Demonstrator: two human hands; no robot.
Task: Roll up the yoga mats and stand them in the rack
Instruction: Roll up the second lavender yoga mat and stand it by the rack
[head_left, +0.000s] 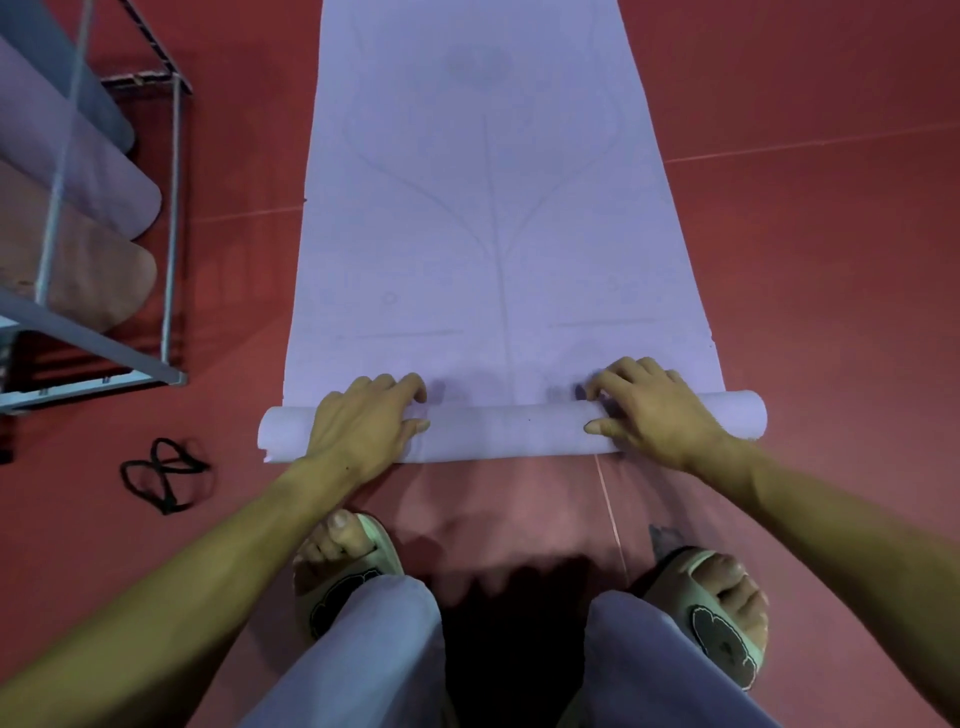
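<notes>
I crouch in pale slippers (347, 566) on the red floor (805, 260). Just ahead, my left hand (363, 421) and right hand (649, 410) lie over the rolled end (511, 431) of the lilac rubber yoga mat (483, 208), fingers curled over its top, thumbs pressing its near side. The roll's long axis runs crosswise, left to right; the flat length stretches straight away from me, so rolling goes forward, both hands equally near. A black strap (163, 475) lies left. Farther left, the grey metal rack (171, 208) holds rolled mats (78, 182).
</notes>
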